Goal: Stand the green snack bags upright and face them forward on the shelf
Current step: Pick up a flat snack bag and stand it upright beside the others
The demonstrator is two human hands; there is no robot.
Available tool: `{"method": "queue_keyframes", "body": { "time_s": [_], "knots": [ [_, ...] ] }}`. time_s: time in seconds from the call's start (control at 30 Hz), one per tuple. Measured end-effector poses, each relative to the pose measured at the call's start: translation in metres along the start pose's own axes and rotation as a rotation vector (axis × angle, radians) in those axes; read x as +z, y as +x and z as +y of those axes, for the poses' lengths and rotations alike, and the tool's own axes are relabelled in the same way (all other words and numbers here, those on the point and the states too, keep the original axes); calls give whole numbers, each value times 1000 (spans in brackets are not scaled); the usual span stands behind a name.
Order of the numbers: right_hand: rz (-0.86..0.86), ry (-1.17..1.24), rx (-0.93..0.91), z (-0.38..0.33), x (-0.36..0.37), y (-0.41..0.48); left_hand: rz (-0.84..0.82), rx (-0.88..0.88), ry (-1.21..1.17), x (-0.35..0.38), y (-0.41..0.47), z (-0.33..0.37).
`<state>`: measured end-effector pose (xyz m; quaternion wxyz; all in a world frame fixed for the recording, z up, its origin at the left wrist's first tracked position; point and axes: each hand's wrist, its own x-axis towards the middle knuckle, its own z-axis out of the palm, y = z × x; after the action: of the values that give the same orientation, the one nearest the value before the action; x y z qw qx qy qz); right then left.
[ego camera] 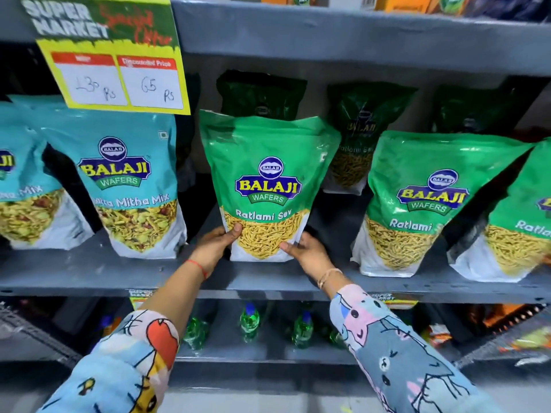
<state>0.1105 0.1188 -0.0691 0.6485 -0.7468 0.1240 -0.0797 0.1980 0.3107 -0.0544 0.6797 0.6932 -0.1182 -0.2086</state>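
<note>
A green Ratlami Sev bag (267,186) stands upright at the middle of the grey shelf (119,278), label facing me. My left hand (214,248) grips its lower left edge and my right hand (307,251) holds its lower right corner. To the right a second green bag (423,201) leans left, label forward, and a third green bag (518,234) shows at the frame edge. More green bags (357,135) stand in shadow behind them.
Teal Mitha Mix bags (128,186) fill the shelf's left side. A yellow price sign (116,70) hangs from the shelf above. Green bottles (249,321) stand on the lower shelf beneath my arms.
</note>
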Motion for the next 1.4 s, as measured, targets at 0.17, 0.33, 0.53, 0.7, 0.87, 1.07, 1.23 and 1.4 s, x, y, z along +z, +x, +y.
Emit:
{"method": "queue_keyframes", "body": {
  "time_s": [0.17, 0.33, 0.53, 0.7, 0.87, 1.07, 1.23, 1.4],
  "knots": [
    [32, -59, -24, 1, 0, -16, 0, 12, -10, 0, -12, -6],
    [51, -84, -20, -1, 1, -19, 10, 2, -21, 1, -15, -7],
    [37, -50, -6, 1, 0, -20, 13, -28, -37, 1, -14, -8],
    [35, -61, -2, 1, -1, -19, 14, -24, -49, 0, -13, -10],
    [42, -74, 1, 1, -1, -19, 22, -13, -64, 3, -15, -10],
    [32, -24, -22, -5, -1, -23, 25, 5, -20, 4, -20, -4],
    [15, 85, -78, -13, -5, -28, 78, 92, 70, 12, -33, -8],
    [-64, 106, -67, -14, -10, -28, 60, 144, 16, 19, -34, -3]
  ]
}}
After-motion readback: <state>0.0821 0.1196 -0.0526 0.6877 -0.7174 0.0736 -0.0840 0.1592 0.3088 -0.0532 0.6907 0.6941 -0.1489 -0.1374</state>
